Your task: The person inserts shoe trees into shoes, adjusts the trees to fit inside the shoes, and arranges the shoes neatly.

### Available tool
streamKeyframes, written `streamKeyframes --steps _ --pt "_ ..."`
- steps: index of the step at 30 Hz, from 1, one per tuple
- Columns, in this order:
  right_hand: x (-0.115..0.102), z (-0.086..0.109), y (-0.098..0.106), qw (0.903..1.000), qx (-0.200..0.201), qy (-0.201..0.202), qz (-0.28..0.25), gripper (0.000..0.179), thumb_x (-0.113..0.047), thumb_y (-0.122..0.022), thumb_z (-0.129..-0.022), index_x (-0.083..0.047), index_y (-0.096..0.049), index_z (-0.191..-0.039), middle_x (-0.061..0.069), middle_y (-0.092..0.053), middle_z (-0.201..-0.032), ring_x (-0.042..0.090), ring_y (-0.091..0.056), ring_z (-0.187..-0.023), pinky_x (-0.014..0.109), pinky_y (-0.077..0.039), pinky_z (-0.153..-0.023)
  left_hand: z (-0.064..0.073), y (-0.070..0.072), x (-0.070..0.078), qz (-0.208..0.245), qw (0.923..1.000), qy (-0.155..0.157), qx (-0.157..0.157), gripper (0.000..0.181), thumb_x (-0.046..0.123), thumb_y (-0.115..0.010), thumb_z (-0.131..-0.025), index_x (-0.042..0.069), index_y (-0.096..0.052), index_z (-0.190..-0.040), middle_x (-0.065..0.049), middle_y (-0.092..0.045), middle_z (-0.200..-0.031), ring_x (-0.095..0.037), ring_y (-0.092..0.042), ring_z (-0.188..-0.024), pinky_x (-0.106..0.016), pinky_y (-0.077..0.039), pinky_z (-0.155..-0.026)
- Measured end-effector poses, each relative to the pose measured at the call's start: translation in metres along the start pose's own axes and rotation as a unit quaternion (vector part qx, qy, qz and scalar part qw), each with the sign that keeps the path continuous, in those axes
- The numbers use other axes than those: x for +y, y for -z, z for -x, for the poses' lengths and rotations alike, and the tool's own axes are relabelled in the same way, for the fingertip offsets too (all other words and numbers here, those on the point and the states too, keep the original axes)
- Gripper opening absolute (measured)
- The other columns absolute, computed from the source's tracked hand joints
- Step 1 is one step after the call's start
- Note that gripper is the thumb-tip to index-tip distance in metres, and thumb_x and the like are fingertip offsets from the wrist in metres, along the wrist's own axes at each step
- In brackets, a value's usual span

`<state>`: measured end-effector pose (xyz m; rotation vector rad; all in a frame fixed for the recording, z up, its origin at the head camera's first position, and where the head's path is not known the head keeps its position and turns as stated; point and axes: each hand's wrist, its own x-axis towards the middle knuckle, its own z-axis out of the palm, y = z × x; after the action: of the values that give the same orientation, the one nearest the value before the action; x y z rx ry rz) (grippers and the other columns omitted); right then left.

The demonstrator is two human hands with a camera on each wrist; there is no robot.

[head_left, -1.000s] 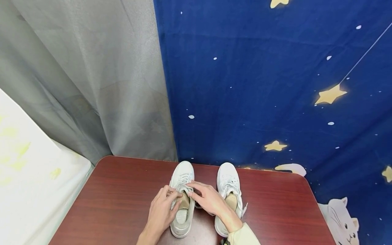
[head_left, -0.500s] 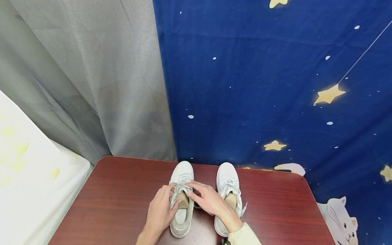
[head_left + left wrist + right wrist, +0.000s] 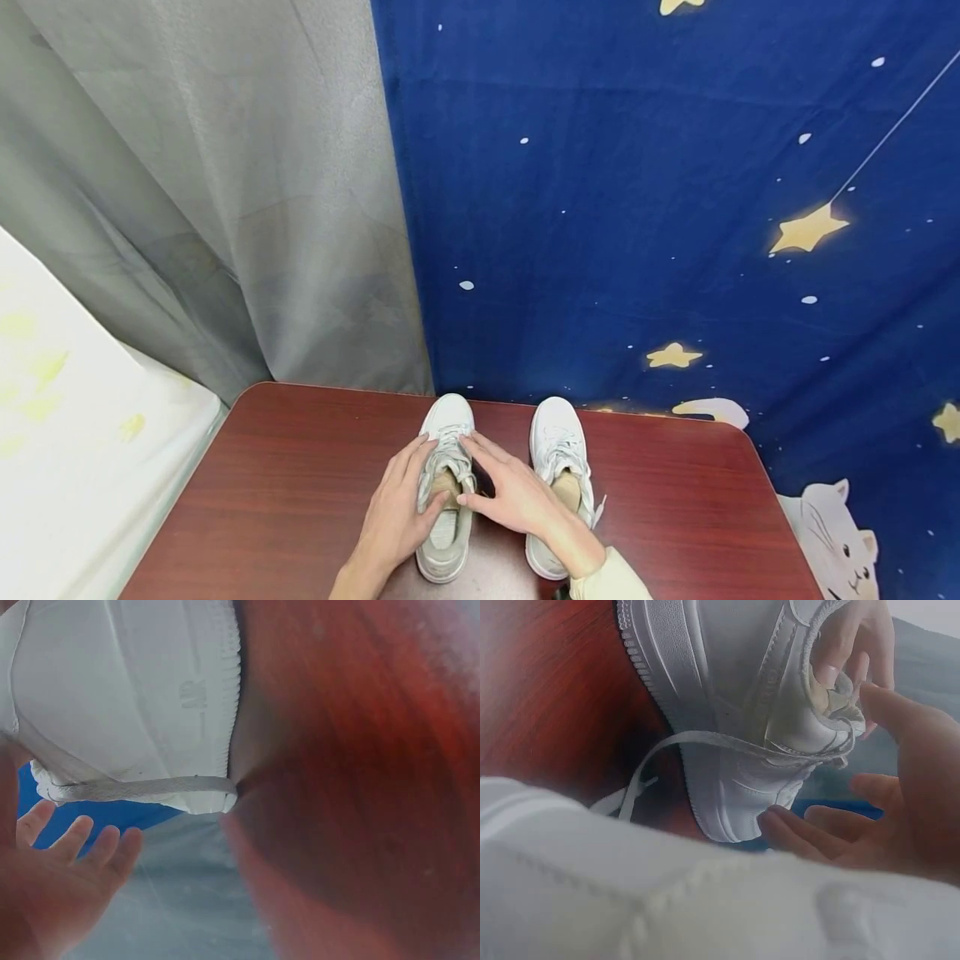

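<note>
A white sneaker (image 3: 450, 412) stands on the reddish-brown table, toe pointing away from me. My left hand (image 3: 396, 504) is at its left side and my right hand (image 3: 516, 493) at its right, both around the tongue and opening with fingers extended. Neither hand grips anything. In the left wrist view the left fingers are spread near a loose flat shoelace (image 3: 150, 787), which hangs down the sneaker's side. On the other side, another loose lace (image 3: 727, 742) drapes to the table. Whether the fingertips touch the shoe is hard to tell.
A matching white sneaker (image 3: 557, 419) stands just to the right, partly behind my right forearm, its lace end (image 3: 599, 510) sticking out. Grey (image 3: 330, 250) and blue star-patterned (image 3: 600, 208) curtains hang along the far edge of the table (image 3: 300, 467). White cloth lies at left.
My left fingers moved forward and off the tongue area. My right hand, earlier at the laces, has spread its thumb and fingers wider. Both sneakers stay in place.
</note>
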<state>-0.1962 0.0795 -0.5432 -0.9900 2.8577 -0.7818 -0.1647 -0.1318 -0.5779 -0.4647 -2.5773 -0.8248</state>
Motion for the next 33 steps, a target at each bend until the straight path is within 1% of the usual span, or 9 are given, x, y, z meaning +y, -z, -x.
streamKeyframes --steps 4,8,11,13,17,22,26,30,33 --pt "-0.001 0.004 0.008 0.9999 0.013 0.007 0.002 0.077 -0.055 -0.058 -0.081 -0.027 -0.025 -0.144 -0.004 -0.022 -0.148 0.018 -0.039 -0.125 0.039 -0.042 -0.093 -0.006 0.007 0.0 0.001 0.9996 -0.016 -0.024 0.089 0.032 -0.075 -0.069 0.017 -0.029 -0.143 -0.003 -0.024 -0.148 -0.026 -0.032 -0.129 -0.046 -0.036 -0.096" --pt "0.0 0.011 0.018 0.9992 0.03 0.025 0.008 0.079 -0.054 -0.06 -0.079 -0.027 -0.024 -0.144 -0.007 -0.018 -0.149 0.015 -0.033 -0.129 0.039 -0.038 -0.097 -0.011 0.014 -0.002 -0.007 0.9984 -0.03 -0.047 0.089 0.04 -0.071 -0.072 0.019 -0.026 -0.145 0.0 -0.018 -0.15 -0.025 -0.023 -0.134 -0.047 -0.03 -0.1" --pt "0.002 0.016 0.026 0.9983 0.041 0.038 0.017 0.08 -0.056 -0.06 -0.078 -0.028 -0.024 -0.144 -0.008 -0.017 -0.149 0.013 -0.029 -0.131 0.038 -0.036 -0.099 -0.012 0.018 -0.003 -0.014 0.9981 -0.035 -0.049 0.088 0.047 -0.068 -0.072 0.02 -0.026 -0.145 0.0 -0.019 -0.15 -0.027 -0.021 -0.135 -0.049 -0.028 -0.1" --pt "0.004 0.018 0.03 0.998 0.045 0.039 0.022 0.08 -0.058 -0.059 -0.078 -0.03 -0.024 -0.144 -0.009 -0.017 -0.149 0.013 -0.029 -0.131 0.038 -0.036 -0.099 -0.012 0.019 -0.004 -0.02 0.9979 -0.032 -0.052 0.089 0.052 -0.067 -0.072 0.022 -0.025 -0.145 0.001 -0.019 -0.15 -0.028 -0.021 -0.135 -0.049 -0.028 -0.1" --pt "0.008 0.021 0.035 0.9979 0.043 0.043 0.02 0.079 -0.059 -0.058 -0.077 -0.027 -0.028 -0.143 -0.009 -0.019 -0.149 0.013 -0.029 -0.131 0.038 -0.038 -0.097 -0.012 0.019 -0.005 -0.027 0.9976 -0.029 -0.056 0.089 0.058 -0.064 -0.072 0.024 -0.025 -0.145 0.001 -0.019 -0.15 -0.029 -0.021 -0.134 -0.053 -0.029 -0.098" --pt "0.011 0.023 0.038 0.9979 0.037 0.046 0.026 0.078 -0.059 -0.057 -0.078 -0.027 -0.03 -0.143 -0.007 -0.021 -0.149 0.012 -0.028 -0.131 0.038 -0.036 -0.099 -0.011 0.02 -0.006 -0.032 0.9978 -0.029 -0.051 0.087 0.061 -0.062 -0.073 0.024 -0.028 -0.144 -0.002 -0.023 -0.148 -0.03 -0.022 -0.134 -0.053 -0.029 -0.097" --pt "0.013 0.026 0.04 0.9974 0.04 0.048 0.036 0.077 -0.057 -0.06 -0.077 -0.028 -0.029 -0.143 -0.007 -0.021 -0.148 0.014 -0.029 -0.131 0.038 -0.036 -0.099 -0.01 0.023 -0.009 -0.035 0.9983 -0.026 -0.038 0.086 0.063 -0.061 -0.072 0.024 -0.03 -0.143 -0.001 -0.024 -0.148 -0.03 -0.024 -0.133 -0.051 -0.027 -0.098" --pt "0.019 0.03 0.044 0.9951 0.057 0.062 0.051 0.08 -0.052 -0.066 -0.075 -0.025 -0.032 -0.142 -0.005 -0.024 -0.148 0.017 -0.028 -0.132 0.041 -0.034 -0.1 -0.008 0.024 -0.013 -0.04 0.9983 -0.025 -0.034 0.085 0.062 -0.061 -0.072 0.022 -0.033 -0.142 0.002 -0.022 -0.149 -0.029 -0.022 -0.134 -0.049 -0.026 -0.1" --pt "0.026 0.035 0.049 0.9934 0.07 0.061 0.067 0.083 -0.049 -0.069 -0.072 -0.023 -0.033 -0.142 -0.003 -0.021 -0.149 0.018 -0.023 -0.134 0.041 -0.032 -0.102 -0.009 0.026 -0.017 -0.042 0.9982 -0.024 -0.036 0.085 0.06 -0.063 -0.072 0.022 -0.032 -0.142 0.0 -0.023 -0.148 -0.025 -0.019 -0.135 -0.049 -0.025 -0.1"
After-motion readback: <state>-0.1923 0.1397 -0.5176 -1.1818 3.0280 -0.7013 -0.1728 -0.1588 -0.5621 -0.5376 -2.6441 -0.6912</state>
